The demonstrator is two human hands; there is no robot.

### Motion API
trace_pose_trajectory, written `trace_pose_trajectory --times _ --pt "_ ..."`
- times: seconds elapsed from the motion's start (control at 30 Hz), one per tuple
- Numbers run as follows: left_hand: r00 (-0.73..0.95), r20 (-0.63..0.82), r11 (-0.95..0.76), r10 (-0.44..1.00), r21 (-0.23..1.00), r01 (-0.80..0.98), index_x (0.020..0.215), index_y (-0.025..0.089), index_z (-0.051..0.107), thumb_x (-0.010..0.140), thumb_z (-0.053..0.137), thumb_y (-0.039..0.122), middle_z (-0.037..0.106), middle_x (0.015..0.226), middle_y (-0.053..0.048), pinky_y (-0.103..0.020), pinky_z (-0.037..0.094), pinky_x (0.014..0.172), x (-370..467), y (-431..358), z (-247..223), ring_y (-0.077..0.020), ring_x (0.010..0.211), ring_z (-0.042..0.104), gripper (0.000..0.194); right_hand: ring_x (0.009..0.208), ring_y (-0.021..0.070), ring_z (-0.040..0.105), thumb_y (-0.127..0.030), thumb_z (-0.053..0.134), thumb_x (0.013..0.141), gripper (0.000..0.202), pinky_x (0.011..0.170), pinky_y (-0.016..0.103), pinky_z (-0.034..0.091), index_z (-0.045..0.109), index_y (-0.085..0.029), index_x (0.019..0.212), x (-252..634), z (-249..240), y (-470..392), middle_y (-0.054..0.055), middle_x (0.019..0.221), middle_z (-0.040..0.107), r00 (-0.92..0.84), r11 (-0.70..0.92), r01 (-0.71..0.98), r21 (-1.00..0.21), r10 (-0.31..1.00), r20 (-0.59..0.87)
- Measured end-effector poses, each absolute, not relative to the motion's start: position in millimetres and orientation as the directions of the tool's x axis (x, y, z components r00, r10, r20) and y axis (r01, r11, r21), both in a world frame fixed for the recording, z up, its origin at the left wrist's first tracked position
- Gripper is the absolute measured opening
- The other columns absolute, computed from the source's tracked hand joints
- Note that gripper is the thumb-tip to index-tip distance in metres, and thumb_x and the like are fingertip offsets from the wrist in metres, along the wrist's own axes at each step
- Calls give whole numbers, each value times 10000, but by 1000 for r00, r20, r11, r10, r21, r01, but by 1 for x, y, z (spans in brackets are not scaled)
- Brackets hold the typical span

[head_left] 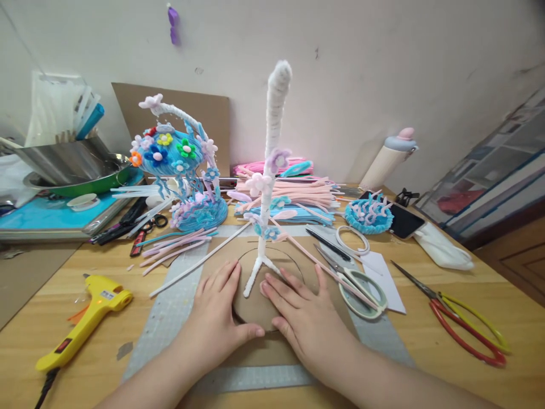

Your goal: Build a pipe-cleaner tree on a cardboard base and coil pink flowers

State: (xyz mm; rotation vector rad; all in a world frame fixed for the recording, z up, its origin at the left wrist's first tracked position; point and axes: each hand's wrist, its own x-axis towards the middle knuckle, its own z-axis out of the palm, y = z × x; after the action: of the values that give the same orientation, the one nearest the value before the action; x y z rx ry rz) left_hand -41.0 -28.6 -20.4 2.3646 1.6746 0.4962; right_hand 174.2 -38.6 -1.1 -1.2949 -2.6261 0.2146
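A white fuzzy-wrapped stem stands upright on splayed feet on a round piece of cardboard. Small pipe-cleaner flowers in pink, purple and blue sit along the lower stem. My left hand lies flat over the left edge of the round piece, fingers extended. My right hand rests across its right side, fingertips close to one of the stem's feet, which it partly covers. Beneath is a larger cardboard sheet on a grey cutting mat.
At left lies a yellow glue gun. Right of the mat are pale green scissors and red-and-yellow scissors. Behind stand a finished-looking pipe-cleaner jellyfish, bundles of pipe cleaners, a blue ring piece and a bottle.
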Motion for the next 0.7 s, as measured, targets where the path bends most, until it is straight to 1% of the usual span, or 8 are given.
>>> trace_pose_trajectory --times 0.17,0.27,0.33,0.4,0.47,0.53,0.6,0.7 --pt "297 139 -327 945 339 882 1409 132 310 575 678 661 329 1455 -195 -543 297 1040 -40 -31 -25 -371 1311 313 1054 1359 258 237 -326 331 957 476 1023 684 -50 239 -306 1423 177 -1 -38 -1 1473 307 -572 580 768 -271 812 115" --pt "285 145 -319 947 352 880 1425 128 262 607 633 691 285 1472 -206 -554 284 1041 -42 -32 -26 -377 1332 267 1060 1355 250 247 -299 328 953 506 1047 645 15 202 -246 1440 183 1 -35 41 1473 316 -513 551 793 -260 834 203" --pt "260 179 -309 949 358 881 1428 158 245 672 627 629 286 1474 -187 -558 280 1038 -42 -32 -23 -363 1340 257 969 1337 243 286 -283 335 950 476 1062 613 18 277 -219 1418 186 4 -33 63 1445 372 -491 553 796 -247 828 271" --pt "257 222 -324 940 359 875 1406 211 292 751 621 493 334 1458 -140 -547 282 1038 -40 -34 -16 -335 1335 279 785 1303 234 347 -266 349 947 417 1073 590 8 390 -239 1361 188 8 -32 52 1400 444 -512 582 773 -253 808 292" --pt "285 254 -364 924 358 860 1334 272 402 792 597 353 404 1415 -86 -535 285 1037 -36 -35 -7 -311 1308 332 582 1271 224 393 -265 361 947 383 1078 584 -2 446 -275 1320 186 11 -32 29 1356 498 -557 614 739 -277 788 262" --pt "306 264 -388 915 364 847 1252 295 485 796 579 280 454 1368 -61 -528 297 1028 -33 -36 -2 -297 1273 380 466 1265 222 402 -281 360 953 384 1079 591 -14 434 -294 1329 184 14 -34 14 1338 519 -601 637 712 -296 770 213" --pt "282 265 -369 922 384 846 1236 283 494 792 577 270 471 1342 -71 -526 319 1012 -32 -37 -1 -294 1248 408 451 1279 227 384 -295 342 959 405 1074 607 -35 390 -288 1361 182 15 -36 11 1348 509 -638 656 695 -295 752 169" --pt "224 253 -316 941 425 848 1289 247 444 781 597 326 461 1348 -102 -525 341 1002 -34 -36 -7 -305 1249 409 536 1302 239 348 -293 322 963 423 1069 622 -53 359 -266 1383 180 11 -38 15 1384 466 -652 660 700 -272 747 135"
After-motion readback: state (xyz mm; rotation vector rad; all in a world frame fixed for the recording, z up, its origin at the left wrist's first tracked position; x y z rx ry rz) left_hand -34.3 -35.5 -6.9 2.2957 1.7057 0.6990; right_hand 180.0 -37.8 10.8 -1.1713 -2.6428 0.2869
